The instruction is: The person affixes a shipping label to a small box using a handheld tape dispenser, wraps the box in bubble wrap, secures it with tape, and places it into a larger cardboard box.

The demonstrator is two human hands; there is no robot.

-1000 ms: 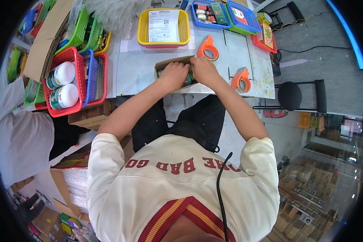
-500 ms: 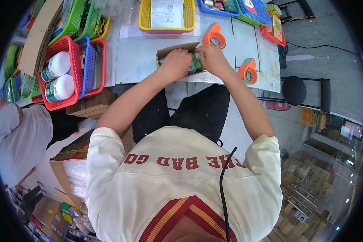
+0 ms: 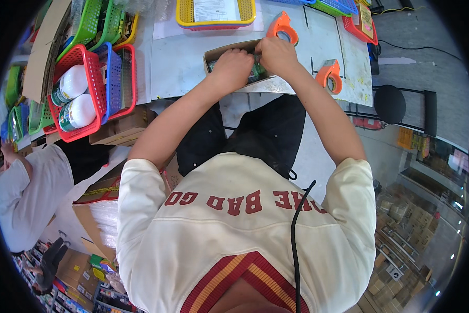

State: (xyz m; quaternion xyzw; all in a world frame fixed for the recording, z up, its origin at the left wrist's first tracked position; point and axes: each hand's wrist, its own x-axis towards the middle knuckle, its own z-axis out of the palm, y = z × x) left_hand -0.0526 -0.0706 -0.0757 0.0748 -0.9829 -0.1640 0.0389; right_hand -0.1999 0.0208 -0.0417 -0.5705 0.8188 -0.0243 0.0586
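Note:
A small open cardboard box [image 3: 207, 56] lies at the table's near edge, straight in front of me. Green, shiny-looking contents [image 3: 257, 72] show inside, partly covered by my hands. My left hand [image 3: 233, 67] reaches over the box's near side with its fingers curled down inside; their tips are hidden. My right hand [image 3: 277, 55] is closed at the box's right end, its bent fingers pinching around the rim there. An orange tape dispenser [image 3: 282, 22] lies just beyond my right hand. Farther right is a second orange tape dispenser [image 3: 330, 69].
A yellow basket [image 3: 216, 24] holding printed paper stands behind the box. At left, a red basket [image 3: 91, 78] holds white-lidded tubs beside blue and green baskets. A red basket [image 3: 360, 31] sits at far right. A person in white [image 3: 33, 193] is at my left; a stool [image 3: 390, 104] stands right.
The view has shifted, so the table and box appear higher. Both hands stay at the box with little visible change. The person at left has an arm more in sight.

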